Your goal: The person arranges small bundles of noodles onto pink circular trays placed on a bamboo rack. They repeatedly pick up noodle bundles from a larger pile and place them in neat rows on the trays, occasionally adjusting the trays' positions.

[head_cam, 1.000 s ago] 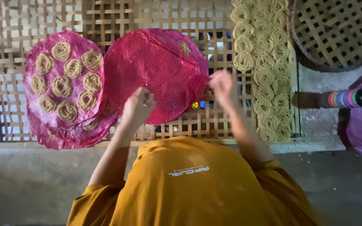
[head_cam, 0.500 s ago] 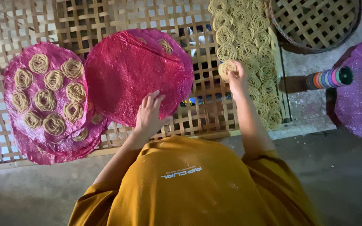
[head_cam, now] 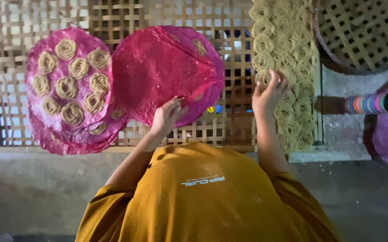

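So from the head cam I'm looking straight down over an orange shirt (head_cam: pixel 203 192) at a woven bamboo rack (head_cam: pixel 167 18). The left hand (head_cam: pixel 167 115) rests on the lower edge of a pink round mat (head_cam: pixel 162 71), fingers curled loosely on it; can't tell if it's really pinching the mat or just pressing. That mat is mostly bare, with one noodle coil (head_cam: pixel 199 47) near its top right. The right hand (head_cam: pixel 269 92) is over at the long strip of noodle coils (head_cam: pixel 283 54) on the rack's right side, fingers spread a bit and touching a coil there; whether it's got one gripped, I can't tell. Left of the bare mat, overlapping its edge, sits a stack of pink mats (head_cam: pixel 68 89) loaded with coils. A round bamboo basket (head_cam: pixel 364 31) is top right, and a striped colourful roll (head_cam: pixel 371 103) lies on the concrete ledge.
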Tool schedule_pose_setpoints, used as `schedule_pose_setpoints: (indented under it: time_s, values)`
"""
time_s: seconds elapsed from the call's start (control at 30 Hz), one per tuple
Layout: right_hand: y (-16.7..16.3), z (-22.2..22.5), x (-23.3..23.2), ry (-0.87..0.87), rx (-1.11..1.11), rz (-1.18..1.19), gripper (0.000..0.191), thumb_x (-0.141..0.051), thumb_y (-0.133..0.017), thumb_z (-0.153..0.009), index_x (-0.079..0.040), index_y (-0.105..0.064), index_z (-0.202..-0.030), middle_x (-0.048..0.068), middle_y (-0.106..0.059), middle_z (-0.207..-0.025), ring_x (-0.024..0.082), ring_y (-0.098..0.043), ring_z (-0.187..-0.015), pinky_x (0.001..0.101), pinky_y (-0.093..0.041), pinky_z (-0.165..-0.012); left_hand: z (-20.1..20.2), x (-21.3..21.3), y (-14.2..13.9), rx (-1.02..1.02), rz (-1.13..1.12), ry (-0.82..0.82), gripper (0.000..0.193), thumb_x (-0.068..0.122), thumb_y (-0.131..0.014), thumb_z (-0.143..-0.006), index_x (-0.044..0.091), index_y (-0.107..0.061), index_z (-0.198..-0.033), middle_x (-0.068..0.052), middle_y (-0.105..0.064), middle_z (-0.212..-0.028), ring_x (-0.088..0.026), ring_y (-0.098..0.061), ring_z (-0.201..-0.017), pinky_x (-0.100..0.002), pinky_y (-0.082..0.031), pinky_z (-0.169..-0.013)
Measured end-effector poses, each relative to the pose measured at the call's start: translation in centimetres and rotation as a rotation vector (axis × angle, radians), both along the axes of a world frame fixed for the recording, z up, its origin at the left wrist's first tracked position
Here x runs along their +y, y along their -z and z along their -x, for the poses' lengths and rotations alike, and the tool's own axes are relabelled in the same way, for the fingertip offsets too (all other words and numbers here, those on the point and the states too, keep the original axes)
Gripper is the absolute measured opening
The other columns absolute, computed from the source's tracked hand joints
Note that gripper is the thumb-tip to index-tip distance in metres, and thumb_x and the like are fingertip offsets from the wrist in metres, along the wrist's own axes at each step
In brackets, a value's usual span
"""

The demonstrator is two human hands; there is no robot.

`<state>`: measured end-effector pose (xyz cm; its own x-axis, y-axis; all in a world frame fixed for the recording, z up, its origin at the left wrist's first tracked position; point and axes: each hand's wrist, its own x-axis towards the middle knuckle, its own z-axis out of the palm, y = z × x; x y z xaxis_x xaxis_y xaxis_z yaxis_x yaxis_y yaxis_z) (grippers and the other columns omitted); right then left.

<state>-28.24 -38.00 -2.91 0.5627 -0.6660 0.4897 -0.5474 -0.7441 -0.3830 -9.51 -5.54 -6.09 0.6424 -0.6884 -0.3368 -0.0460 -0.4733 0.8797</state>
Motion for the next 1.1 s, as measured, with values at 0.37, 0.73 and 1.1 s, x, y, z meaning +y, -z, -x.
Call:
schedule_pose_setpoints:
  time_s: [0.37,0.73,1.1]
  values:
    - [6.4,-6.3,6.2,-0.422,-0.222,-0.290,0.029,-0.012,-0.069,-0.101,-0.008,-0.058,-0.128,0.013,-0.059,-0.128,0.029,-0.058,-0.123,0.0467,-0.048,-0.106,-14.4,12.0,-6.7,0.074,0.423,-1.057,0.062,0.040,-0.072,-0.095,0.016,-0.048,-0.146,-0.003,-0.048,-0.145,-0.021,-0.046,-0.132,-0.046,-0.042,-0.107]
    - [4.4,-20.2,9.8,-0.526,-0.125,-0.397,0.035,-0.009,-0.066,-0.097,-0.004,-0.062,-0.131,0.019,-0.064,-0.123,0.039,-0.064,-0.114,0.0475,-0.054,-0.096,-23.3,20.5,-7.2,0.096,0.704,-1.082,0.046,0.036,-0.068,-0.103,0.019,-0.051,-0.142,-0.003,-0.065,-0.140,-0.021,-0.066,-0.130,-0.037,-0.056,-0.107]
    - [3.4,-22.7,9.3,-0.419,0.406,-0.436,0.030,-0.017,-0.078,-0.085,0.000,-0.070,-0.109,0.018,-0.073,-0.097,0.034,-0.071,-0.089,0.0459,-0.056,-0.080,-24.3,31.0,-2.6,0.228,0.695,-1.457,0.034,0.019,-0.070,-0.096,0.011,-0.068,-0.129,-0.015,-0.070,-0.126,-0.030,-0.074,-0.109,-0.044,-0.066,-0.085]
